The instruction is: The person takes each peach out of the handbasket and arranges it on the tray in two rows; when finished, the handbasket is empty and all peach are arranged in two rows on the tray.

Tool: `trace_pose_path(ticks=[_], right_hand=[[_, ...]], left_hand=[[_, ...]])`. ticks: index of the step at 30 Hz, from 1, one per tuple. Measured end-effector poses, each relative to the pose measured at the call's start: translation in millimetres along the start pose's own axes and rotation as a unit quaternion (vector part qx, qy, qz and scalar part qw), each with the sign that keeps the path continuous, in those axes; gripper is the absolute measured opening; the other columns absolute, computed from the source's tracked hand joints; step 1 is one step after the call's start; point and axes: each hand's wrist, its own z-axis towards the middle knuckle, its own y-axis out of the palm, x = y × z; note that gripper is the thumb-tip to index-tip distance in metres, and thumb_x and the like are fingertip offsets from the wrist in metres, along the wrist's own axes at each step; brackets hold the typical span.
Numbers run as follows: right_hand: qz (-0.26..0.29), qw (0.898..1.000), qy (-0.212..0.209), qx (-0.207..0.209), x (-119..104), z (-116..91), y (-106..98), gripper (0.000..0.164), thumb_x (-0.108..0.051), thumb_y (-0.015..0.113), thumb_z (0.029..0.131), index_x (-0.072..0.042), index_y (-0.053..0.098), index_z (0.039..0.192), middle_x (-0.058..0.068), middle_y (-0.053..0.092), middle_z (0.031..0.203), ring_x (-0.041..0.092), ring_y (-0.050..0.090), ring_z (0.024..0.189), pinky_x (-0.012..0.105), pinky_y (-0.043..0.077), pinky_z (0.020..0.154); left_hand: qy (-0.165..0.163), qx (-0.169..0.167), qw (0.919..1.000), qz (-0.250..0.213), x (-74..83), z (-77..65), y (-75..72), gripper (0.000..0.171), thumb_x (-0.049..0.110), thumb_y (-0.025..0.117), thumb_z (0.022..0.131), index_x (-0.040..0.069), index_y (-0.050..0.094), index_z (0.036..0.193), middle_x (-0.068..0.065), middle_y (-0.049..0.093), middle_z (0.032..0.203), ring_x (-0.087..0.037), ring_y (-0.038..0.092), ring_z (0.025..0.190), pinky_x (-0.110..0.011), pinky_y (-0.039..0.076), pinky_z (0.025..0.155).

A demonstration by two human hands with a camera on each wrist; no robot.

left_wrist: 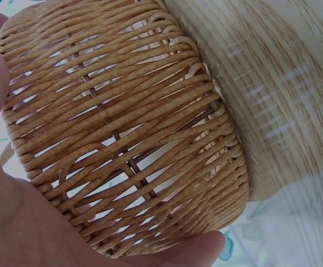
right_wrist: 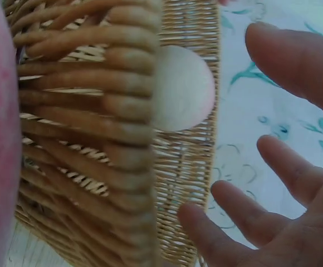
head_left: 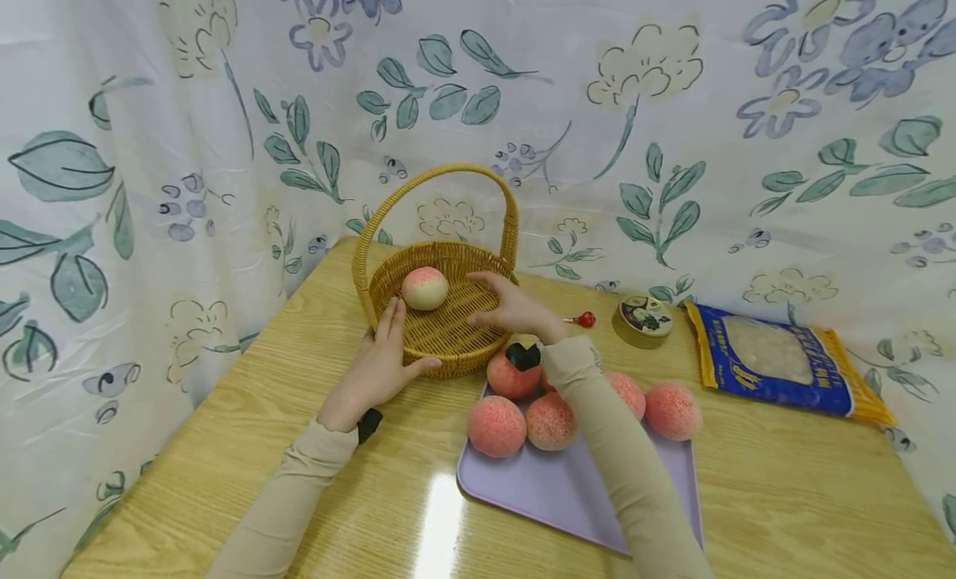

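Observation:
A round wicker basket [head_left: 448, 365] with a tall arched handle stands on the table, and one pink-and-cream peach [head_left: 424, 289] lies inside, toward its left. My left hand [head_left: 379, 367] rests against the basket's near left side, fingers straight along the rim and thumb spread out. In the left wrist view that hand [left_wrist: 16, 211] lies close along the woven wall. Over the basket's right rim reaches my right hand [head_left: 519, 307], its fingers apart with nothing between them. The right wrist view shows its spread fingers [right_wrist: 239, 208] above the rim, with the peach [right_wrist: 185, 89] beyond.
Several pink peaches [head_left: 496, 427] sit on a lilac tray [head_left: 538, 488] right of the basket, partly hidden by my right sleeve. Farther back are a small red object [head_left: 586, 319], a round tin [head_left: 646, 317] and a blue-and-yellow packet [head_left: 777, 359]. Floral curtain [head_left: 553, 106] hangs behind the table.

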Motion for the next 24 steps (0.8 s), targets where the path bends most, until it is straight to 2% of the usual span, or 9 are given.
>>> trace_pose_path(ticks=[10, 17, 20, 24], right_hand=[[-0.062, 0.996, 0.028, -0.057, -1, 14, 11, 0.072, -0.021, 0.071, 0.088, -0.008, 0.036, 0.149, 0.015, 0.036, 0.154, 0.032, 0.033, 0.143, 0.048, 0.031, 0.115], [-0.119, 0.982, 0.047, -0.135, -4, 23, 21, 0.064, -0.024, 0.069, 0.089, -0.01, 0.042, 0.146, 0.013, 0.043, 0.151, 0.029, 0.04, 0.139, 0.043, 0.035, 0.114], [-0.114, 0.983, 0.054, -0.132, -3, 27, 23, 0.064, -0.023, 0.069, 0.09, -0.01, 0.042, 0.146, 0.014, 0.044, 0.149, 0.028, 0.042, 0.137, 0.043, 0.037, 0.112], [-0.101, 0.989, 0.063, -0.09, 0, 31, 18, 0.067, -0.025, 0.069, 0.09, -0.008, 0.039, 0.147, 0.016, 0.042, 0.15, 0.03, 0.041, 0.137, 0.044, 0.038, 0.111]], left_hand=[[0.001, 0.004, 1.0, 0.004, -1.0, 0.5, 1.4, 0.107, 0.054, 0.061, 0.089, -0.002, -0.004, 0.154, -0.025, -0.004, 0.161, -0.067, 0.019, 0.133, -0.066, 0.022, 0.112], [0.008, 0.009, 0.9999, 0.007, -3.4, 1.8, 2.3, 0.107, 0.052, 0.062, 0.089, -0.002, -0.003, 0.154, -0.025, -0.003, 0.161, -0.066, 0.02, 0.133, -0.065, 0.022, 0.113], [0.007, 0.01, 0.9999, 0.005, -4.1, 2.0, 2.9, 0.107, 0.054, 0.062, 0.089, -0.002, -0.003, 0.154, -0.024, -0.003, 0.162, -0.066, 0.02, 0.133, -0.065, 0.021, 0.113], [0.008, 0.011, 0.9999, 0.005, -2.1, 2.5, 4.0, 0.107, 0.053, 0.062, 0.089, -0.002, -0.003, 0.154, -0.025, -0.004, 0.161, -0.067, 0.02, 0.132, -0.065, 0.021, 0.113]])
